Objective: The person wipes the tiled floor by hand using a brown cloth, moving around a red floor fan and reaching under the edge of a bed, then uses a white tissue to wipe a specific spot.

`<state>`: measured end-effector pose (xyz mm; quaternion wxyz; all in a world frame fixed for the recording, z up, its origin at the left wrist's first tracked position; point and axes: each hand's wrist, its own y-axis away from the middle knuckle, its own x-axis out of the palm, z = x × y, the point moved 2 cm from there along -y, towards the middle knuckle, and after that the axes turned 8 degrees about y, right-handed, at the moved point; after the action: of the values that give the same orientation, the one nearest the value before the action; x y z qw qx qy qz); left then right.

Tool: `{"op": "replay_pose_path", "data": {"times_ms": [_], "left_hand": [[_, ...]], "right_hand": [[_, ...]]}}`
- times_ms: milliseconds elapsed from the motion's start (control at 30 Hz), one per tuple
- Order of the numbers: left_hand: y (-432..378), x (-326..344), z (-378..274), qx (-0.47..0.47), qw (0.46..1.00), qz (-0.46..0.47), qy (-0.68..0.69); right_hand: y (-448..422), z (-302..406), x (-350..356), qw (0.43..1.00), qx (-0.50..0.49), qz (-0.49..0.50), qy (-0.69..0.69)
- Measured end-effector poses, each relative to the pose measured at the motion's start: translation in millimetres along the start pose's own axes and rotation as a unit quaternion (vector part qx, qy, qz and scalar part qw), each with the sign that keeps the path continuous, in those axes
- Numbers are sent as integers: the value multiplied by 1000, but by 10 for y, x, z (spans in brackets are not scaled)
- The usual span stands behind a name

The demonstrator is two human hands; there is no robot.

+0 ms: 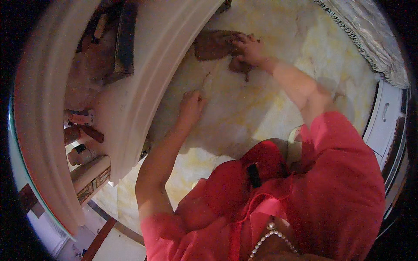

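On the marbled floor (228,101) lies a crumpled brown cloth (214,45), close to the base of a cream-coloured unit. My right hand (251,50) is on the cloth's right end, fingers bent over it and slightly blurred. A bunched fold of the cloth sticks out below that hand. My left hand (192,102) hangs lower and to the left, curled into a fist, apart from the cloth. I see nothing in its fingers, though the inside of the fist is hidden. My red-clothed knees are bent below both hands.
The cream unit's curved edge (169,65) runs along my left. Its shelf bears a dark box (125,42) and several small items, one a printed pack (81,117). At the right stand a white drawer front (385,112) and a hanging fringed cloth (369,36).
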<state>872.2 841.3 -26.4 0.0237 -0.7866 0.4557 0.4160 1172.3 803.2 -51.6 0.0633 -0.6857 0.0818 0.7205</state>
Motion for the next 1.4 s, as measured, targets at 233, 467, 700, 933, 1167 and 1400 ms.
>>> {"op": "replay_pose_path", "data": {"times_ms": [233,467,700,933,1167,1400], "left_hand": [[96,467,14,20,996,69,-52],[135,249,-432,32,990,130,-42],[195,-25,-841,10,971,221,-93],[1068,-860,-608,-131,981,56,-131],[813,-1229,-1752,-415,888,-91,176],[-520,-1495,-3594,-227,906,-11,357]], "right_hand": [[516,-235,-42,985,-142,49,89],[1314,215,-133,855,-512,65,-49],[667,-655,-148,888,-454,69,-29],[553,-2288,-143,986,-43,150,64],[2073,-3023,-154,959,22,284,6],[1972,-3240,-453,954,-37,296,21]]}}
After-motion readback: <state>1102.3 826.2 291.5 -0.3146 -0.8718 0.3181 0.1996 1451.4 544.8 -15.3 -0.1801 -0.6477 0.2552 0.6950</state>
